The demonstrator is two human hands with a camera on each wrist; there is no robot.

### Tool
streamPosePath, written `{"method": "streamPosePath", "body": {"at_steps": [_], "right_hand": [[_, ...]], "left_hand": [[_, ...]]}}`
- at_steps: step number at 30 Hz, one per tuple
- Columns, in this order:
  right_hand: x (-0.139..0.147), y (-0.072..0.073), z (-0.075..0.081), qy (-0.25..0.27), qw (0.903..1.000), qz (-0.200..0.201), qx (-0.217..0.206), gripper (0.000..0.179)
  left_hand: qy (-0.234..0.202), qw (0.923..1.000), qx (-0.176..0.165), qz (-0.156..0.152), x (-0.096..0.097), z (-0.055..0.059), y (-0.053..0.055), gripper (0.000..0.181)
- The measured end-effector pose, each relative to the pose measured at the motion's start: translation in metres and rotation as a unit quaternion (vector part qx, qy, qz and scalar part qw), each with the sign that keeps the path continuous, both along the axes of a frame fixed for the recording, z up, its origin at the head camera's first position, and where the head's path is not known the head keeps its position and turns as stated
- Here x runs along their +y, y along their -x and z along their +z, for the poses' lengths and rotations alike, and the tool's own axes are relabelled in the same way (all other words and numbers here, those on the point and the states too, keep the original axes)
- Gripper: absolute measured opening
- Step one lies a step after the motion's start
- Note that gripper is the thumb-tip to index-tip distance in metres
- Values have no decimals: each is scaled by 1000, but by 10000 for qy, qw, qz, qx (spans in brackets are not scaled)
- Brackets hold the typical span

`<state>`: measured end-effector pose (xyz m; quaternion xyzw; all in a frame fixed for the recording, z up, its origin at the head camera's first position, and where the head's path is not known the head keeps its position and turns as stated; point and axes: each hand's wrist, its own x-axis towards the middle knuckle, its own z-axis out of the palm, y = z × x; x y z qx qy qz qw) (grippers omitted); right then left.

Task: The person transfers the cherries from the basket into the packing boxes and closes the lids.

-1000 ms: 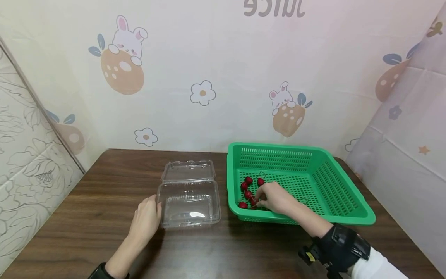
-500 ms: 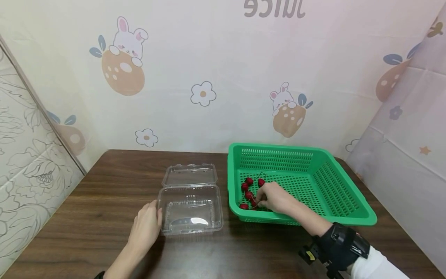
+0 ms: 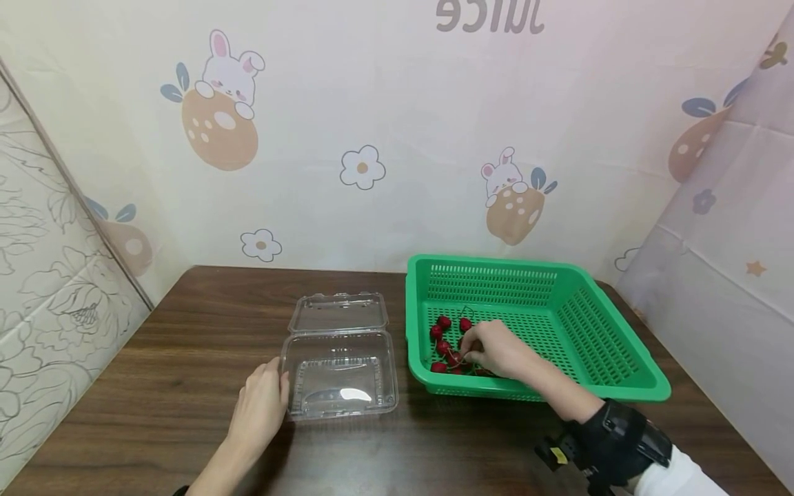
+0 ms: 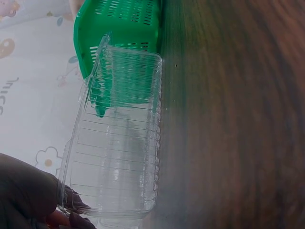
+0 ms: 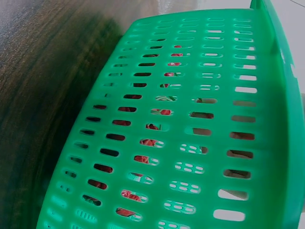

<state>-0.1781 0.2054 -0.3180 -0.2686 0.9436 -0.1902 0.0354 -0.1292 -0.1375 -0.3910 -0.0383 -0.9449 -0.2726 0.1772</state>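
Note:
My left hand grips the left edge of a clear plastic clamshell box, which lies with its lid folded back. In the left wrist view, dark-looking fingers hold the box's rim at the near corner. My right hand reaches into the left part of a green plastic basket. Its thumb and fingertips come together at a cherry stem, among several red cherries. The fingers partly cover the cherries there. In the right wrist view, the basket's slotted wall hides the hand's fingertips.
The box and basket stand side by side on a dark wooden table, a narrow gap between them. One cherry lies a little behind the others, its stem bent upward. A printed curtain hangs behind the table.
My right hand has shifted slightly right inside the basket, and cherries near its fingertips have moved and come into view. The clear box and left hand have slid a little toward me.

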Motion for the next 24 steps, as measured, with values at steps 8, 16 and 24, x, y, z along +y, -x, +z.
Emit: {"method": "streamPosePath", "body": {"at_steps": [8, 16, 24], "right_hand": [[3, -4, 8, 117, 9994, -297, -149, 4], [5, -3, 14, 211, 9989, -416, 35, 10], [6, -4, 26, 314, 9983, -400, 269, 8]], "left_hand": [[-36, 10000, 2, -15, 0, 0, -2, 27], [-39, 9999, -93, 63, -1, 1, -2, 26], [-58, 9999, -89, 45, -1, 0, 0, 23]]}}
